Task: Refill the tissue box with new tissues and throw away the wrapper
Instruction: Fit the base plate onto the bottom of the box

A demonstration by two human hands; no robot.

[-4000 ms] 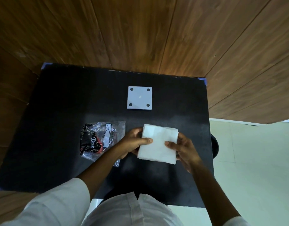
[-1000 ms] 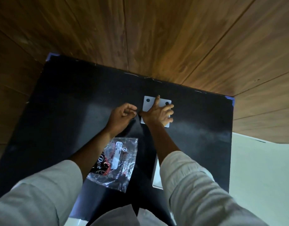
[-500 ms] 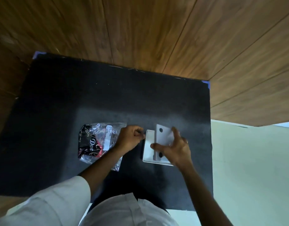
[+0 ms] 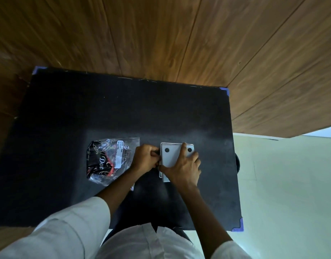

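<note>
Looking down from the head camera, I see one tissue box [image 4: 171, 156]: a flat, square, pale grey-white piece with two dark round spots showing near its far corners, lying on the black worktop [image 4: 71, 113] toward the right edge, roughly midway between the near and far edges. A second pale layer peeks out under its near-left corner; I cannot tell whether that is tissue or part of the box. My right hand [image 4: 183, 168] lies spread flat over the box, fingers fanned, the index finger reaching up between the two spots. My left hand [image 4: 145, 158] is curled shut at the box's left edge, fingertips pinching at that edge, though what exactly they grip is hidden. One wrapper [image 4: 109, 160] lies just left of that hand: crinkled clear plastic with black, red and white print and a white label strip, flattened on the worktop. Two white sleeves [image 4: 67, 232] enter from the near edge.
</note>
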